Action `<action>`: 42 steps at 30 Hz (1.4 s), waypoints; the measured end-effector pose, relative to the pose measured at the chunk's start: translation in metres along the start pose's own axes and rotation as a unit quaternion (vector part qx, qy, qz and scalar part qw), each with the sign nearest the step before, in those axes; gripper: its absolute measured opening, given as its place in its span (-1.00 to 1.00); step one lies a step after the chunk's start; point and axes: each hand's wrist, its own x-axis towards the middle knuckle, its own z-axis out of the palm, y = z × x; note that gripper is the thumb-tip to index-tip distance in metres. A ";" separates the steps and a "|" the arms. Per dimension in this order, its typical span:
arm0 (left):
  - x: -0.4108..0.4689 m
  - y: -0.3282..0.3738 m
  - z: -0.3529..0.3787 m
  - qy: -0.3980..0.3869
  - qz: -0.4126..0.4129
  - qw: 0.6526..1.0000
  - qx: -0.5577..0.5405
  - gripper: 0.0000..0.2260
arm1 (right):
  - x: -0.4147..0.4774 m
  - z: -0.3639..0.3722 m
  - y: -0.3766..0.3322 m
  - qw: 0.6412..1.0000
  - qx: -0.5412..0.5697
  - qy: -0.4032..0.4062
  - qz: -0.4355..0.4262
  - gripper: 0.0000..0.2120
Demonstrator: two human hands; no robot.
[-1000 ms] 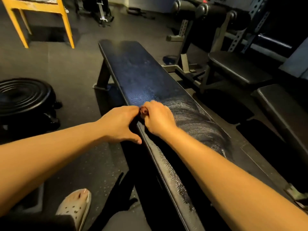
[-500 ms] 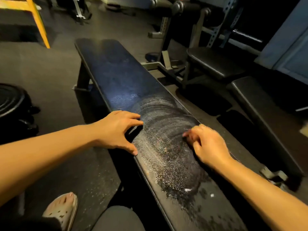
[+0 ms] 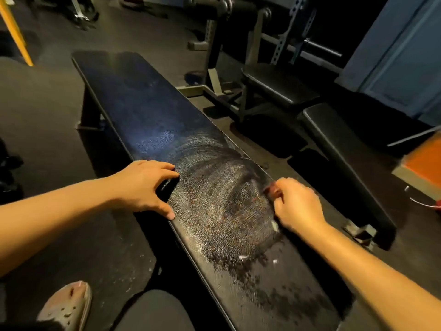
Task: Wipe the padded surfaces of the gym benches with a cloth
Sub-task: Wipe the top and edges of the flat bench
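Note:
A long black padded flat bench (image 3: pixel 148 108) runs from the lower right to the upper left. Swirled pale wipe streaks (image 3: pixel 214 194) cover its middle, and the far half looks dark and glossy. My left hand (image 3: pixel 143 185) rests on the bench's left edge with fingers spread on the pad and the thumb on the rim. At the bench's right edge, my right hand (image 3: pixel 296 206) has its fingers curled around a small cloth (image 3: pixel 270 190). Only a dark reddish bit of the cloth shows at the fingertips; the hand hides the rest.
A second black bench (image 3: pixel 334 144) lies on the floor to the right, with a padded seat (image 3: pixel 276 84) and grey rack uprights (image 3: pixel 284 37) behind it. An orange-topped box (image 3: pixel 422 161) sits far right. A yellow leg (image 3: pixel 14 32) stands top left. My clog-shod foot (image 3: pixel 69 304) is at the bottom left.
My right hand has swept from beside my left hand across the pad to the right edge, and the streaked patch now shows wider. My left hand stays on the left edge.

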 end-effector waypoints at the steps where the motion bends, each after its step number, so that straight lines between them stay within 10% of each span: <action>1: 0.000 0.000 0.001 -0.003 -0.004 1.000 -0.002 0.37 | 0.020 -0.001 -0.002 0.999 0.004 0.019 0.026 -0.93; 9: -0.013 0.001 0.006 -0.004 -0.007 1.000 -0.027 0.31 | -0.050 0.010 -0.108 0.983 0.065 -0.041 -0.165 -0.78; 15: -0.011 0.008 0.005 -0.026 -0.014 0.999 0.019 0.31 | 0.004 -0.006 0.009 0.997 -0.018 0.031 0.070 -0.84; 23: -0.014 0.004 0.006 -0.032 -0.015 0.999 -0.004 0.33 | -0.070 0.007 -0.091 0.985 0.056 -0.053 -0.155 -0.81; 29: -0.009 0.006 0.005 -0.035 -0.018 0.999 -0.007 0.37 | 0.011 -0.007 0.005 0.998 -0.018 0.037 0.050 -0.88; 37: -0.012 0.001 0.012 -0.015 -0.013 1.000 -0.001 0.32 | -0.044 0.012 -0.108 0.974 0.089 -0.050 -0.201 -0.81; 42: -0.011 0.003 0.012 -0.003 -0.008 1.000 -0.001 0.28 | 0.057 0.012 -0.049 0.999 -0.004 0.043 -0.032 -0.88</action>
